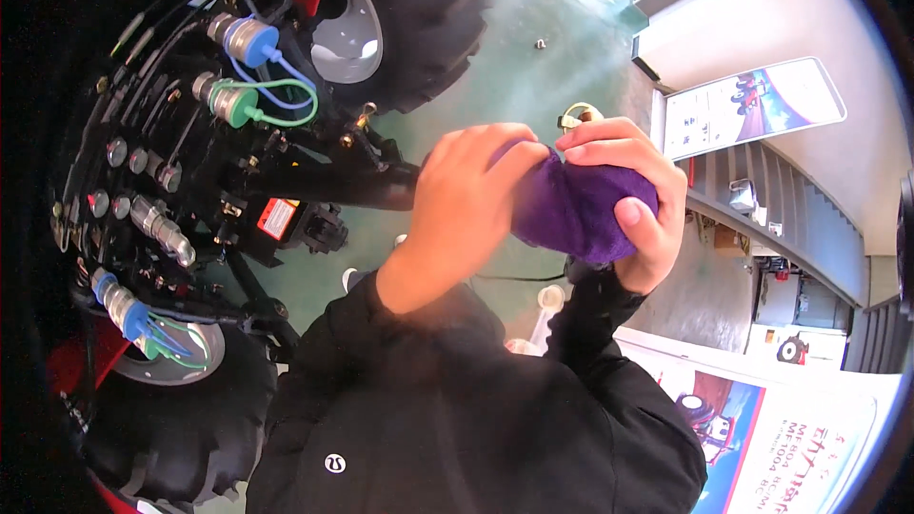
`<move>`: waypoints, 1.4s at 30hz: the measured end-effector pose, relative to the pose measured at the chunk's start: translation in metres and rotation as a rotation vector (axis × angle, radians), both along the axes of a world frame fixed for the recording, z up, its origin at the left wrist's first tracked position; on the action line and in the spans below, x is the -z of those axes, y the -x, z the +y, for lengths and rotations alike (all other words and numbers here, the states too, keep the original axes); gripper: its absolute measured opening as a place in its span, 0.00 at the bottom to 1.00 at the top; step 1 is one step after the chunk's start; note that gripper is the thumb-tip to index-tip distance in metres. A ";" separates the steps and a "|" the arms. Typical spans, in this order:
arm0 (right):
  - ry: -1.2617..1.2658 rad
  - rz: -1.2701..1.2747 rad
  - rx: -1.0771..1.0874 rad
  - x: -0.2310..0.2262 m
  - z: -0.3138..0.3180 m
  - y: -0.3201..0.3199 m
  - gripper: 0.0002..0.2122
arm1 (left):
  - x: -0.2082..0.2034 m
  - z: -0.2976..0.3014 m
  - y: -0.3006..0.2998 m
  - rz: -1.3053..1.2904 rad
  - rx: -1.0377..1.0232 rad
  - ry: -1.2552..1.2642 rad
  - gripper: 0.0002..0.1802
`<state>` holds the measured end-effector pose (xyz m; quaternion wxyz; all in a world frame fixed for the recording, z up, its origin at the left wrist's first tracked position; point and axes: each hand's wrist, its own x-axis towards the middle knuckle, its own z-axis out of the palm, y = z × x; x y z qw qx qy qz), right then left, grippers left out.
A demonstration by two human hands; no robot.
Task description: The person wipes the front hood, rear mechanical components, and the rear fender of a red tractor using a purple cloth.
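A bunched purple cloth (pixel 586 205) is held up in front of my chest between both hands. My left hand (pixel 466 200) is closed on its left side, back of the hand toward me, fingertips over the cloth's upper edge. My right hand (pixel 643 190) wraps round the right side, thumb pressed on the near face and fingers across the top. Just above the cloth a small metal piece with a pale yellow loop (pixel 576 118) sticks up. Whether the cloth is wrapped round that piece cannot be made out.
To my left stands a tractor's rear with blue-capped (pixel 255 42) and green-capped hydraulic couplers (pixel 233 103). A black bar (pixel 333 181) reaches toward my left hand. Large tyres (pixel 428 19) flank it. At right are display boards (pixel 752 109) and a staircase (pixel 800 209).
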<state>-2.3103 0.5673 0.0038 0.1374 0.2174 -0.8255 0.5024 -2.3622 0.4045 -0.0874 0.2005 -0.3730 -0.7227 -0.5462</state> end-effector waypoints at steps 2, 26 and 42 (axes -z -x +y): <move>-0.045 -0.056 -0.047 -0.007 -0.001 0.005 0.21 | -0.003 -0.002 0.000 -0.062 0.017 -0.004 0.16; 0.543 0.936 0.276 0.100 0.013 -0.005 0.28 | 0.017 0.049 -0.058 -0.137 -0.360 -0.486 0.18; 0.539 0.430 0.154 0.111 0.116 -0.001 0.20 | 0.061 0.124 -0.139 0.080 -0.896 0.046 0.09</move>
